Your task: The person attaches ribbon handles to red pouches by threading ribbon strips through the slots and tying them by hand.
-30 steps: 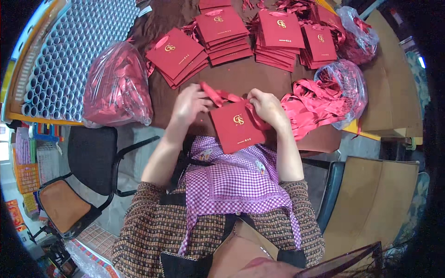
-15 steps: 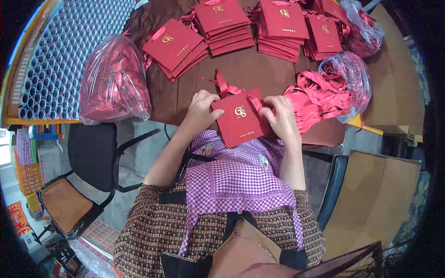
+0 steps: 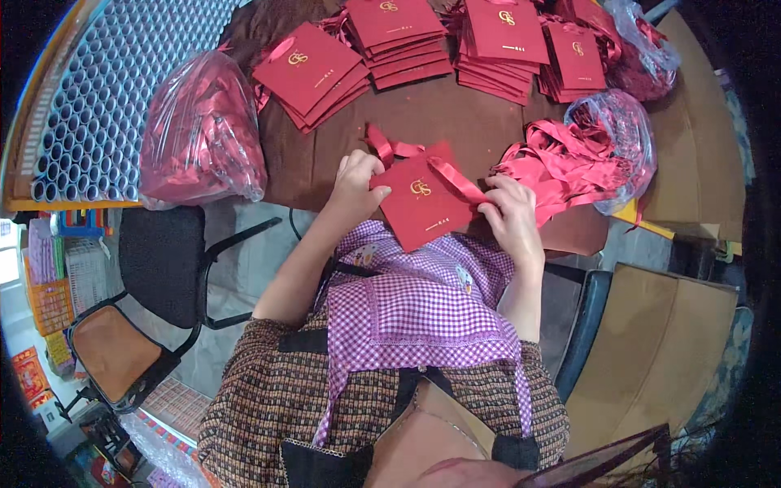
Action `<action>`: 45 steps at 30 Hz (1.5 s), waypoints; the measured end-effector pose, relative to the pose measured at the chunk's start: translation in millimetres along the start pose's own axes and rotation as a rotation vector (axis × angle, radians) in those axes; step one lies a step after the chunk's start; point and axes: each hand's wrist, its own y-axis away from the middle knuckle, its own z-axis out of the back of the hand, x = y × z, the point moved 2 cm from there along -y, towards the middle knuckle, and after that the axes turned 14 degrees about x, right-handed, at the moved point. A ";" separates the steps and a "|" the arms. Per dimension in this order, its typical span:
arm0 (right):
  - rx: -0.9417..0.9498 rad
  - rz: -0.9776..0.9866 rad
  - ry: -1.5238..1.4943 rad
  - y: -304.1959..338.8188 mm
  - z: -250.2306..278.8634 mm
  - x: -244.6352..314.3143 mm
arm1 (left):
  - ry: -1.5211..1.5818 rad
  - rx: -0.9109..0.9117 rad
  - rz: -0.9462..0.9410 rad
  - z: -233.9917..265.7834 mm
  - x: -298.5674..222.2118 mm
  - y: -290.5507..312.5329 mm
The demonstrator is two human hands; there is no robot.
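Note:
A small red paper gift bag (image 3: 413, 221) with a gold emblem lies tilted at the table's near edge, partly over my checked apron. Closed on its upper left edge, my left hand (image 3: 358, 185) pinches the bag between thumb and fingers. A red ribbon (image 3: 457, 180) runs across the bag's top; its right end is pinched in my right hand (image 3: 514, 213), off the bag's right side. The ribbon's other part curls up beyond the bag, near my left fingers. My right fingertips partly hide the ribbon's end.
Stacks of red gift bags (image 3: 309, 69) line the table's far side. Loose red ribbons (image 3: 561, 167) spill from a plastic bag (image 3: 626, 138) at right. Another plastic bag of ribbons (image 3: 203, 134) stands left, beside a tray of tubes (image 3: 114, 98). A chair (image 3: 163, 268) is at left.
My right hand has moved right, away from the bag, drawing the ribbon end out past its right edge. My left hand stays on the bag's left edge.

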 end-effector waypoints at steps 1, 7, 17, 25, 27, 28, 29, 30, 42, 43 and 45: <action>-0.044 0.000 -0.048 1.2 3.3 -1.7 | 0.024 0.007 0.013 0.7 0.2 0.6; 0.032 -0.184 -1.146 2.1 2.4 -14.1 | 0.066 0.049 0.029 -0.6 7.2 -1.3; -0.278 0.214 -1.707 -10.1 3.0 -8.9 | 0.069 0.059 0.086 0.3 8.2 -4.7; -0.471 0.137 -0.413 -39.3 11.3 25.1 | 0.054 0.150 0.128 9.1 -7.8 -12.7; -0.343 0.269 -0.231 -52.5 4.2 45.4 | 0.083 0.182 0.142 12.1 -15.5 -18.2; -0.244 0.315 -0.159 -58.0 -1.9 52.5 | 0.110 0.207 0.163 12.0 -16.8 -19.5; -0.207 0.263 -0.099 -61.2 -9.5 57.1 | 0.109 0.213 0.160 12.0 -17.1 -21.4; -0.210 0.258 -0.100 -63.2 -13.8 56.1 | 0.132 0.233 0.140 11.5 -16.7 -23.9; -0.124 0.259 -0.079 -79.4 -41.8 25.1 | 0.512 0.494 0.157 3.5 -1.1 -23.4; -0.125 0.263 -0.086 -79.4 -42.1 25.5 | 0.557 0.507 0.161 1.9 2.1 -22.3; -0.125 0.263 -0.095 -79.0 -43.1 23.1 | 0.514 0.518 0.172 8.0 -5.8 -22.8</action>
